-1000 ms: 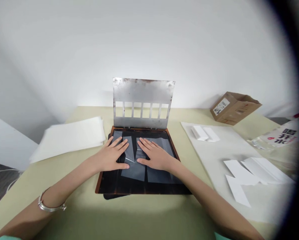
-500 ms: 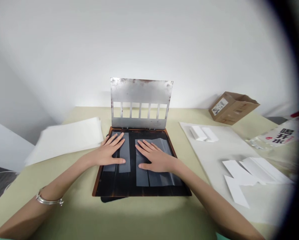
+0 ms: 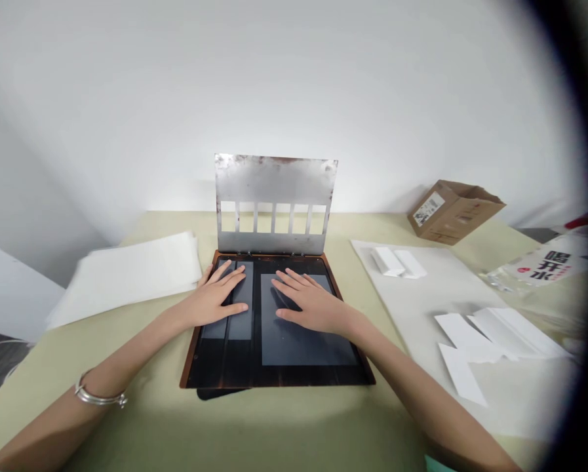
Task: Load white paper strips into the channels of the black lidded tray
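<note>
In front of me lies a black board with a brownish frame [image 3: 225, 367], its hinged metal plate [image 3: 276, 180] standing upright with a row of rectangular cut-outs. Two translucent sheets rest on the board. My left hand [image 3: 212, 298], fingers spread, lies flat over the left translucent sheet [image 3: 242, 328]. Over the larger right translucent sheet [image 3: 298, 351] my right hand [image 3: 308, 301] is stretched out, palm down; whether the whole palm touches it I cannot tell. Neither hand grasps anything. Parts of both sheets are hidden under the hands.
Left of the board is a stack of white sheets [image 3: 131, 275]. To the right, a large white sheet [image 3: 392, 301] carries folded white pieces [image 3: 394, 262] and flat white cut pieces [image 3: 470, 337]. Farther back stand a brown paper bag [image 3: 453, 213] and a printed plastic bag [image 3: 544, 262].
My right hand has shifted slightly right and up across its sheet. That sheet now looks flatter and sits a little farther left. My left hand has hardly moved.
</note>
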The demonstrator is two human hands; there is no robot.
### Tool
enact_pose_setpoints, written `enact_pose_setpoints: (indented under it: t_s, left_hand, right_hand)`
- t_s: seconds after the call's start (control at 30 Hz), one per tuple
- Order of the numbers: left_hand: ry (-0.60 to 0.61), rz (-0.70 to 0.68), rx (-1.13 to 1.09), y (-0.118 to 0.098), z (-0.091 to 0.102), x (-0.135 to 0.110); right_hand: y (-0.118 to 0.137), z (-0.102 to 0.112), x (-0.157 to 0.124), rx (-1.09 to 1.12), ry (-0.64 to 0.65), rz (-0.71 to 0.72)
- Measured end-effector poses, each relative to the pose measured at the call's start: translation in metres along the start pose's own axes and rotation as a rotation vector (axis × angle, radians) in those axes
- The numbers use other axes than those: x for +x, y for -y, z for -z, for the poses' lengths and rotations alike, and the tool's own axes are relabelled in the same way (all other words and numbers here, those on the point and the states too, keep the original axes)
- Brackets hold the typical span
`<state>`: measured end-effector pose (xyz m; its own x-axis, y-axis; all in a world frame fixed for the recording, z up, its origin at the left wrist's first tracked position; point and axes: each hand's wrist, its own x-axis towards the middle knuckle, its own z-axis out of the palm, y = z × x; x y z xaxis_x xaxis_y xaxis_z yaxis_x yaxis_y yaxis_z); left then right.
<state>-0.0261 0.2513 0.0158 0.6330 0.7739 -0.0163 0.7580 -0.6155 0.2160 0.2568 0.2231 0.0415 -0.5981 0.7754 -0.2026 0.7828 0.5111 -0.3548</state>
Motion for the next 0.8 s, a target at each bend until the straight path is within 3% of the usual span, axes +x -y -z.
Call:
enact_pose_setpoints:
  t_s: [0.33, 0.63, 0.8]
  left_hand:
    - [-0.03, -0.008, 0.004, 0.001, -0.002, 0.001]
    - [0.027, -0.148, 0.003, -0.041, 0.0, 0.008]
    - [0.038, -0.136, 0.022, -0.051, -0.007, 0.015]
  right_hand:
    - [-0.018, 0.007, -0.01, -0.064, 0.125, -0.089]
    - [-0.015, 0.005, -0.01, -0.073, 0.136, -0.057]
    - [-0.011, 0.003, -0.01, -0.089, 0.098, -0.08]
